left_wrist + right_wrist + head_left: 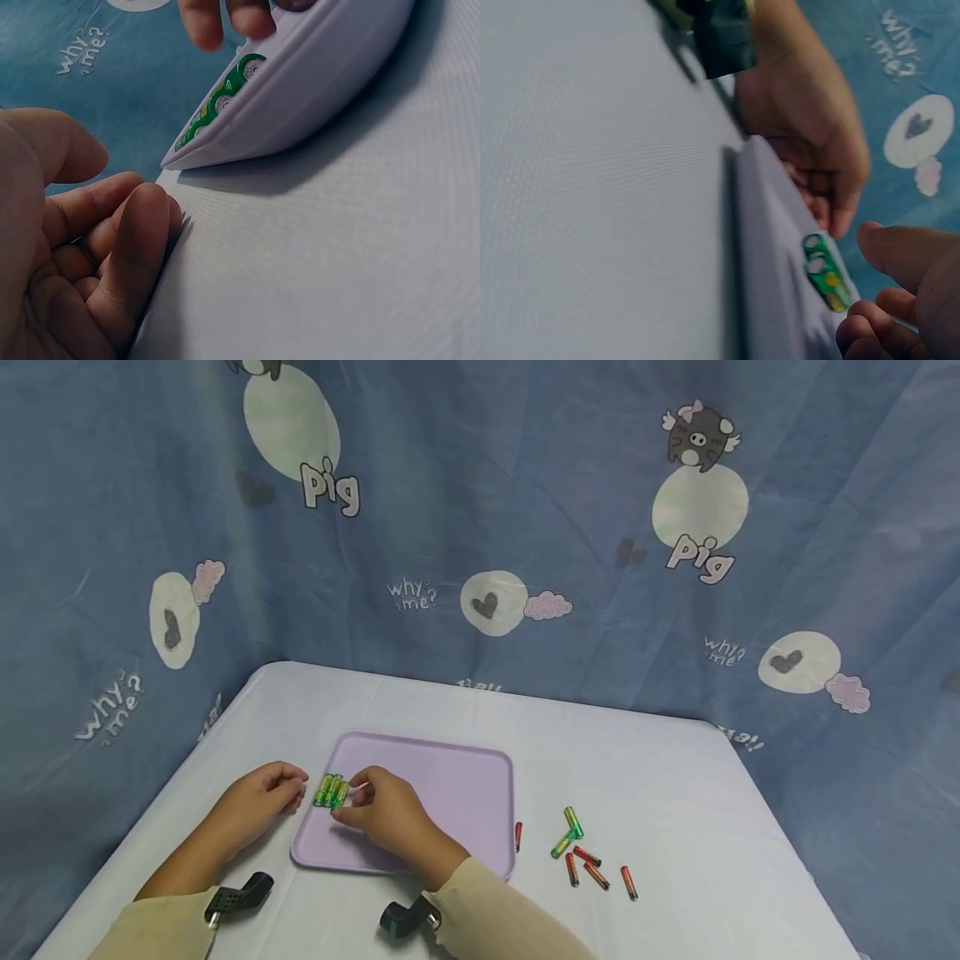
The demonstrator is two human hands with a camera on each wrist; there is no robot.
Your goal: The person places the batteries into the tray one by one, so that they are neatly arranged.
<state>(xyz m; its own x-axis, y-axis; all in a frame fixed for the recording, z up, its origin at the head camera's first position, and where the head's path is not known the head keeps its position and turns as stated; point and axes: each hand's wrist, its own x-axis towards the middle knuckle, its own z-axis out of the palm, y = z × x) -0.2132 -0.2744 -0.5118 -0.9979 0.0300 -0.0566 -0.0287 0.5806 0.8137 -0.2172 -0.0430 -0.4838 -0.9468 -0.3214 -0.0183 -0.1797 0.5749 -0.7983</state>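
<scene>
Three green batteries lie side by side at the left end of a light purple tray. My right hand hovers over the tray right beside them, thumb and forefinger spread near the rightmost battery. In the right wrist view, its fingers stand a little apart from the green batteries. My left hand rests on the table just left of the tray, fingers loosely curled and holding nothing. The left wrist view shows battery ends behind the tray rim.
Right of the tray, two green batteries lie end to end on the white table. Several red batteries are scattered near them, and one red battery lies close against the tray's right edge. A blue patterned curtain hangs behind the table.
</scene>
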